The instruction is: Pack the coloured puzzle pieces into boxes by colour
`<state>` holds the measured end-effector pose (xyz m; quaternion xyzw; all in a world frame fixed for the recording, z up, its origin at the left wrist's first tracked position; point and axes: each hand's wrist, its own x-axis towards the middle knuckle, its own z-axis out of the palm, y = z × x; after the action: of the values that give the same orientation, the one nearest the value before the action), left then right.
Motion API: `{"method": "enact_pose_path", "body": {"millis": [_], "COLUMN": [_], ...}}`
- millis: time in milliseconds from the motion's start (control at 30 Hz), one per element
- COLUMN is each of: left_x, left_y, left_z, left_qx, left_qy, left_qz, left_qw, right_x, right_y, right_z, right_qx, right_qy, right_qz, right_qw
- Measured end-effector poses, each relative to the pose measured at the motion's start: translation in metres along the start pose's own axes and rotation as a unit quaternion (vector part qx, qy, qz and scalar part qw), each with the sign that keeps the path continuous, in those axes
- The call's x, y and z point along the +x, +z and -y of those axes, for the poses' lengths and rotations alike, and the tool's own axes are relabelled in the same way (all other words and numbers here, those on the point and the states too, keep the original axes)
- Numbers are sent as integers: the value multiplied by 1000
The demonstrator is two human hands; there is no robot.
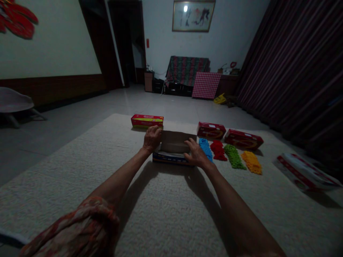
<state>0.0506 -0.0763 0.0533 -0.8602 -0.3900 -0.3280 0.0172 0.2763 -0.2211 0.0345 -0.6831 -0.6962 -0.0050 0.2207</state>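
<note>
A long cardboard box [173, 159] with a dark blue printed front lies on the cream mat ahead of me. Its top is open, with a plain brown flap [175, 138] standing up along the far side. At the box's upper left end, my left hand [152, 138] is closed on the flap's edge. My right hand [195, 153] is over the right end, its fingers apart and the thumb near the front rim. Just right of it lie small plastic pieces grouped by colour: blue [205, 149], red [218, 150], green [234, 156] and yellow [252, 162].
A red and yellow-green box [147, 121] stands behind my left hand. Two dark red packs [211, 130] sit beyond the coloured pieces. A white and red pack [307, 173] lies at the right on the mat [80, 167]. A stool [16, 101] stands far left.
</note>
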Motion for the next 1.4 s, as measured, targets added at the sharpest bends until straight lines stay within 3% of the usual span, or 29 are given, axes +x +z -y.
{"method": "enact_pose_path", "body": {"millis": [200,300,433,700,900,1033,1133,1400], "left_x": [-10,-14,-15,-11,-12,-10,-11,-12], "left_y": [4,5,5,-10,-22,-22,-21,-13], "left_z": [5,8,11,24,21,15,12,6], "left_qx": [-34,-32,-26,25,76,96,96,76], "left_qy": [101,114,114,117,128,129,114,25], "left_qz": [116,159,163,170,190,215,233,225], "left_qw": [988,980,980,978,970,963,961,971], "right_x": [6,8,10,0,-15,-12,-8,2], "right_y": [-4,-8,-13,-26,-42,-43,-39,-30], "right_z": [4,5,7,-10,-7,2,4,6], "right_qx": [-20,-37,-54,-84,-211,-224,-204,-156], "right_qy": [10,23,52,37,63,72,99,172], "right_qz": [36,44,47,0,29,77,98,78], "right_qw": [999,998,996,996,975,969,969,969]}}
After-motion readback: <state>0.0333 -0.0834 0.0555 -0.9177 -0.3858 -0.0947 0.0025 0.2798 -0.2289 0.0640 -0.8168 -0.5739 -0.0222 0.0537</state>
